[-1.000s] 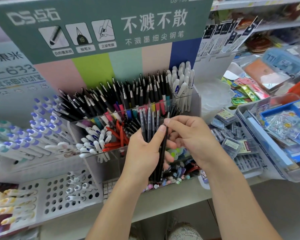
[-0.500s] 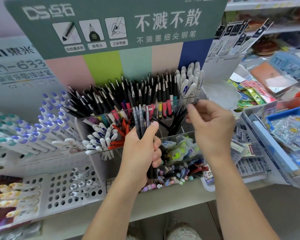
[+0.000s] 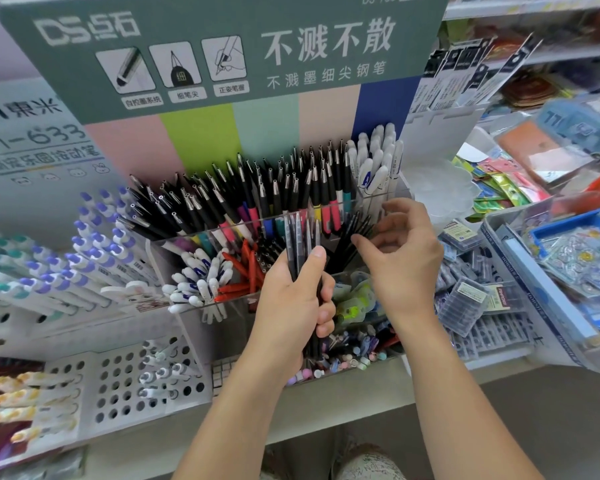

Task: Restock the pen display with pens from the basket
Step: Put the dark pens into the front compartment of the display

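Change: since half a second ago the right hand (image 3: 400, 258) is drawing in slightly toward the black pens (image 3: 352, 237) at centre frame, while the left hand (image 3: 291, 303) is staying put with its bundle.
Left hand: lower centre, fingers and thumb are wrapping firmly round a bundle of pens (image 3: 300, 244), tips pointing up.
Right hand: just right of centre, fingers are loosely spread and half curled, thumb reaching toward the black pens leaning in the front compartment; whether it is actually pinching one cannot be told.
Pen display (image 3: 388, 199): the clear tiered holder is filling the middle of the frame; its back row is looking densely packed, with white pens (image 3: 378, 161) crowding the far-right slot.
Basket: no basket is showing clearly among the shelf clutter.
Done, judged: much of the display is already looking stocked.
Left, judged: the bundle in the left hand is still waiting to be slotted in, so restocking is appearing midway rather than finished.
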Demonstrator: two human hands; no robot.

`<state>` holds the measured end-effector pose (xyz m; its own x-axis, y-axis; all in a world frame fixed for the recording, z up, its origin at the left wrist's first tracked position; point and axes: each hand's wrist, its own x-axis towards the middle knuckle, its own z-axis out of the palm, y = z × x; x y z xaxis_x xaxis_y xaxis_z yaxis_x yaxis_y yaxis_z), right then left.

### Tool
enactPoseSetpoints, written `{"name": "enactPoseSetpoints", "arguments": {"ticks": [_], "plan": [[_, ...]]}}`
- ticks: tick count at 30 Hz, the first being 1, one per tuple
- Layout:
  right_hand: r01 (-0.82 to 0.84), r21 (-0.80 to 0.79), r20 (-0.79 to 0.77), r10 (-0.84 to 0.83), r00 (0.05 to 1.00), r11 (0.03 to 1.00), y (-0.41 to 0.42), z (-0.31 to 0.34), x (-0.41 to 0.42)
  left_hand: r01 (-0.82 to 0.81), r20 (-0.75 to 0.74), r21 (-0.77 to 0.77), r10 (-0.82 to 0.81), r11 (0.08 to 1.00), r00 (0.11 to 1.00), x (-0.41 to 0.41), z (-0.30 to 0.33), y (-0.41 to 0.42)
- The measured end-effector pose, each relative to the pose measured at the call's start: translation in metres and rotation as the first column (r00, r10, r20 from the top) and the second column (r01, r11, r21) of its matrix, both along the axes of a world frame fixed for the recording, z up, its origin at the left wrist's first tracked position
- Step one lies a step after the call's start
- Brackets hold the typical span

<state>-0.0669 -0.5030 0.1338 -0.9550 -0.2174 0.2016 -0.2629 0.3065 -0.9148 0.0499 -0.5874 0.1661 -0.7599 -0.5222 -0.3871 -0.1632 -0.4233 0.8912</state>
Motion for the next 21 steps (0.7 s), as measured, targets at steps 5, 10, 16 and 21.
{"name": "enactPoseSetpoints", "arguments": {"ticks": [5, 10, 16, 21], "plan": [[-0.149, -0.028, 0.186, 0.152, 0.971, 0.988, 0.01, 0.041, 0.004, 0.02, -0.03, -0.041, -0.021, 0.999, 0.999, -0.003, 0.001, 0.003], [-0.294, -0.291, 0.46, 0.403, 0.791, 0.91, 0.006, 0.048, 0.019, 0.055, -0.039, -0.098, -0.059, 0.994, 0.997, -0.006, 0.003, 0.007], [-0.183, -0.415, 0.545, 0.405, 0.734, 0.891, 0.008, 0.042, 0.016, -0.007, 0.01, -0.121, 0.008, 0.993, 1.0, -0.008, 0.003, 0.01], [-0.024, -0.535, 0.336, 0.239, 0.911, 0.844, 0.02, 0.056, 0.002, -0.106, 0.045, -0.127, 0.113, 0.986, 0.993, -0.006, 0.004, 0.002]]}}
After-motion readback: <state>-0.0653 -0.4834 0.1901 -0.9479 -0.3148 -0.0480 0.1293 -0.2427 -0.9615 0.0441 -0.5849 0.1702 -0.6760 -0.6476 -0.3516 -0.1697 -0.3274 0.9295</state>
